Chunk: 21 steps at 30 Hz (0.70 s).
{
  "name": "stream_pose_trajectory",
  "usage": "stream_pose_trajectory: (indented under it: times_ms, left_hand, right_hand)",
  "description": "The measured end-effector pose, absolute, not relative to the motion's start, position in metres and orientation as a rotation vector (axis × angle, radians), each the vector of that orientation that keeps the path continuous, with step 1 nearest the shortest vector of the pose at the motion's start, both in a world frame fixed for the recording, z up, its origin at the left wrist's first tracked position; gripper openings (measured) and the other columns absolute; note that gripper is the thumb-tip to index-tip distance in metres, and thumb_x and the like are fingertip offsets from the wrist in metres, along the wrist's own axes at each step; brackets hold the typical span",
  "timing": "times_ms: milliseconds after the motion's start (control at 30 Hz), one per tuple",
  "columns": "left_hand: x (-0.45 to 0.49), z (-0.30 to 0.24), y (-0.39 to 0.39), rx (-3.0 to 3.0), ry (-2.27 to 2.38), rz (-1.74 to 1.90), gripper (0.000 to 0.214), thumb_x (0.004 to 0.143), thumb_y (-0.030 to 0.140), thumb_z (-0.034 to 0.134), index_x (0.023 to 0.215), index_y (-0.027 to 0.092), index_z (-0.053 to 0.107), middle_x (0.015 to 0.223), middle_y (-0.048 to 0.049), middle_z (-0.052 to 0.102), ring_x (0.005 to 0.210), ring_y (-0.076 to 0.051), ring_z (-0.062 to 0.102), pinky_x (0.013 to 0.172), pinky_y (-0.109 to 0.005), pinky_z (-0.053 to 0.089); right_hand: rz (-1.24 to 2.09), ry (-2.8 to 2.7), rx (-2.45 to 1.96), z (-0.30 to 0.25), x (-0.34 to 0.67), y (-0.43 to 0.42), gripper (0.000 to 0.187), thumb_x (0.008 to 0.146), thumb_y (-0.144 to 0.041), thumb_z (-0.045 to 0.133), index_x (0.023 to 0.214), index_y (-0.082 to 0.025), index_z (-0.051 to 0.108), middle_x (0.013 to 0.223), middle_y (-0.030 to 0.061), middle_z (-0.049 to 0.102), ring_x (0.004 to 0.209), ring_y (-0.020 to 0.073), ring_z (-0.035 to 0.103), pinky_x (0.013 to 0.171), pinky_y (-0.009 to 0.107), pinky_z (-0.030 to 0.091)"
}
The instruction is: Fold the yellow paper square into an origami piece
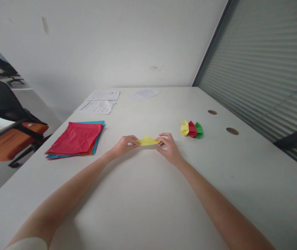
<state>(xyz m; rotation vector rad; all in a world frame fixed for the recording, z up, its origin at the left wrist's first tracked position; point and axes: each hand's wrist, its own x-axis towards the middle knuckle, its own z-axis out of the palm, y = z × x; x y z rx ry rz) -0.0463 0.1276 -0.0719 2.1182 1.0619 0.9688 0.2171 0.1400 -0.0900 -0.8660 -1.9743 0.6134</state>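
Note:
A folded piece of yellow paper (147,140), with a small peak in its middle, is stretched between my two hands just above the table. My left hand (126,146) pinches its left end between thumb and fingers. At the right end, my right hand (169,148) grips it the same way, with the other fingers curled. To the right of that hand lie folded paper pieces in yellow (184,128), red (192,129) and green (198,130), side by side and touching.
A stack of coloured sheets, red (76,139) on top, sits on the white table (148,201) at left. Printed papers (97,107) lie toward the wall. Two round holes (232,131) are at right, near the blinds (268,66). An orange chair (15,139) stands left.

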Motion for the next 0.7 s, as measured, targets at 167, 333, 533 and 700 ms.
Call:
stream_pose_trajectory:
  times_ms: [167,333,533,700]
  left_hand:
    - [-0.037,-0.080,0.122,2.097,1.025,0.912,0.024,0.083,0.038,0.063,0.095,0.022,0.076,0.092,-0.0091,0.068,0.077,-0.015,0.063,0.069,-0.025,0.049]
    - [-0.033,-0.085,0.121,2.105,0.997,0.867,0.018,0.082,0.037,0.066,0.082,0.023,0.078,0.085,-0.0067,0.064,0.072,-0.014,0.060,0.067,-0.024,0.046]
    - [-0.034,-0.088,0.123,1.884,1.126,0.972,0.025,0.077,0.040,0.069,0.070,0.016,0.073,0.084,-0.0082,0.068,0.071,-0.015,0.061,0.064,-0.025,0.048]
    - [-0.034,-0.085,0.125,1.810,1.244,1.004,0.029,0.072,0.042,0.072,0.070,0.013,0.069,0.078,-0.0076,0.070,0.068,-0.015,0.061,0.064,-0.025,0.047]
  right_hand:
    - [0.677,-2.095,-0.814,-0.096,0.212,0.137,0.024,0.089,-0.040,0.058,0.093,-0.022,0.073,0.108,0.0091,0.053,0.075,0.0146,0.059,0.075,0.038,0.056]
    - [0.703,-2.133,-0.774,-0.098,0.209,0.136,0.026,0.089,-0.039,0.058,0.082,-0.020,0.074,0.104,0.0091,0.055,0.075,0.0148,0.059,0.074,0.037,0.054]
    - [0.820,-2.036,-0.854,-0.094,0.210,0.137,0.027,0.086,-0.044,0.060,0.086,-0.020,0.074,0.097,0.0073,0.059,0.072,0.0137,0.059,0.065,0.030,0.053]
    - [0.904,-1.853,-0.920,-0.091,0.211,0.139,0.030,0.078,-0.049,0.068,0.078,-0.019,0.072,0.090,0.0067,0.063,0.075,0.0149,0.060,0.065,0.028,0.051]
